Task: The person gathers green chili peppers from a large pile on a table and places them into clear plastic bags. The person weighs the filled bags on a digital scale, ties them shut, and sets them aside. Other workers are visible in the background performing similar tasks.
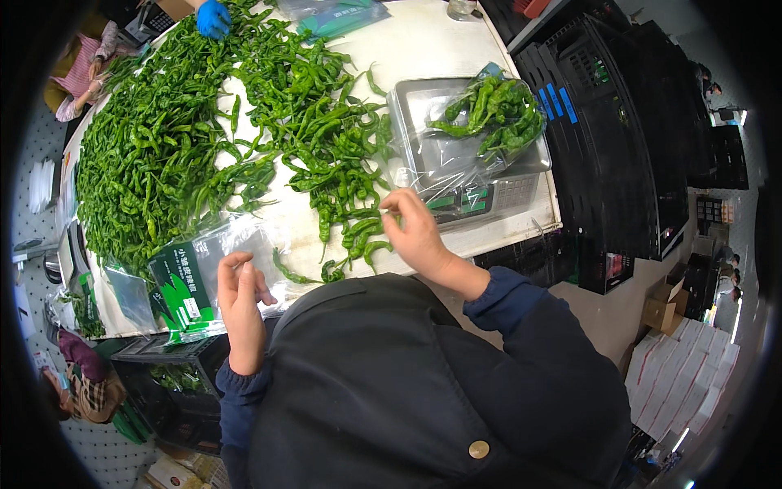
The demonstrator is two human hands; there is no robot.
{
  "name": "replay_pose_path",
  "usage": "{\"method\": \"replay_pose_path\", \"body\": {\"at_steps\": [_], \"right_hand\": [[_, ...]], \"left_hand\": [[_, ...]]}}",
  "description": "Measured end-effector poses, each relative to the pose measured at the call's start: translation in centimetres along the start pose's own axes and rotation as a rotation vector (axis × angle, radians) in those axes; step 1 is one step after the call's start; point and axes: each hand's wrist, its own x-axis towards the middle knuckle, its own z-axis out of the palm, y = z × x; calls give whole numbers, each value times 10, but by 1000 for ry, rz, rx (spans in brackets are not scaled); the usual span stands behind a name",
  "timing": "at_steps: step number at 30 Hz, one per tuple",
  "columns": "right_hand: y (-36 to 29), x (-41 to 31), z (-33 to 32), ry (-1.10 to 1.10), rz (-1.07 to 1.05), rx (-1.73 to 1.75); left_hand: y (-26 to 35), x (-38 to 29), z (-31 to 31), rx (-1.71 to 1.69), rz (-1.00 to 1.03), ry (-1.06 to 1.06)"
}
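Green peppers point(146, 134) lie heaped over the left and middle of a white table point(372, 36). My left hand point(243, 290) is at the table's near edge, over a flat clear plastic bag with a green printed part point(177, 293); whether its fingers pinch the film I cannot tell. My right hand point(406, 229) is raised with bent fingers beside the loose peppers nearest me, close to the opening of a clear bag of peppers point(498, 110). That bag rests on a metal tray point(406, 122) on a digital scale point(464, 202). Contact between the right fingers and the film is unclear.
A co-worker's blue-gloved hand point(213, 19) reaches into the peppers at the far side. Flat printed bags point(345, 18) and a glass jar point(461, 8) lie at the far edge. Black plastic crates point(592, 134) stand to the right, another crate point(177, 379) at lower left. Other people are at the left.
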Motion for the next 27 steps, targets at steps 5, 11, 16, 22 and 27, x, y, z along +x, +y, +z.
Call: {"method": "replay_pose_path", "body": {"at_steps": [5,11,16,22,27], "right_hand": [[4,4,7,192,-151,-213],[42,16,-33,81,67,-570],[52,8,-90,264,65,-638],[14,-42,-53,-26,82,-334],[-1,-30,25,-468,-87,5]], "left_hand": [[0,0,3,1,6,-32],[-1,0,3,57,-5,-20],[1,0,-1,26,-25,-18],[-1,0,-2,4,-41,-28],[-7,5,-10,-28,-55,-51]]}}
